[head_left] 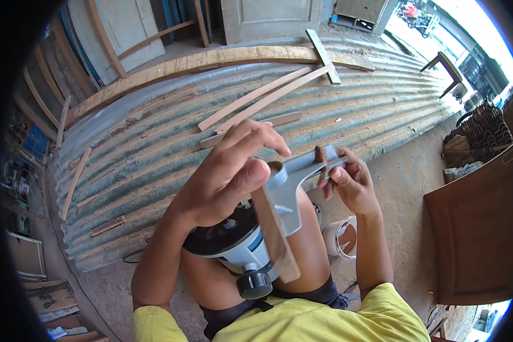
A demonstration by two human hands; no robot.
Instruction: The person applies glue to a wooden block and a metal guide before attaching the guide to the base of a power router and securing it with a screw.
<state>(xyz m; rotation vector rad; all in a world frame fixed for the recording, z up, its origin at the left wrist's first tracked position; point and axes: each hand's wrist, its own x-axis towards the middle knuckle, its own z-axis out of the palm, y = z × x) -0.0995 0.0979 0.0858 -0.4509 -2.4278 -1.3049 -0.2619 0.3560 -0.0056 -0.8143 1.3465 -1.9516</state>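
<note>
My right hand (352,181) grips the right end of a grey edge guide (293,196), a bracket with a curved cutout, held above my thighs. Along the guide's left side runs a flat wooden strip (276,239), slanting down toward my lap. My left hand (225,171) is raised beside the guide's left end, thumb and fingers apart with nothing visible between them; whether it touches the guide is hard to tell. Between my thighs rests a router (242,251) with a round black base and a grey-blue body. A black knob (254,284) sticks out of it toward me. My left hand and the strip hide part of the router.
Corrugated sheets (171,165) lie ahead, strewn with sawdust. On them are long wooden strips (256,97), a curved beam (211,64) and a short crosspiece (323,57). A white bucket (341,236) stands right of my legs. Farther right is a brown wooden panel (476,228).
</note>
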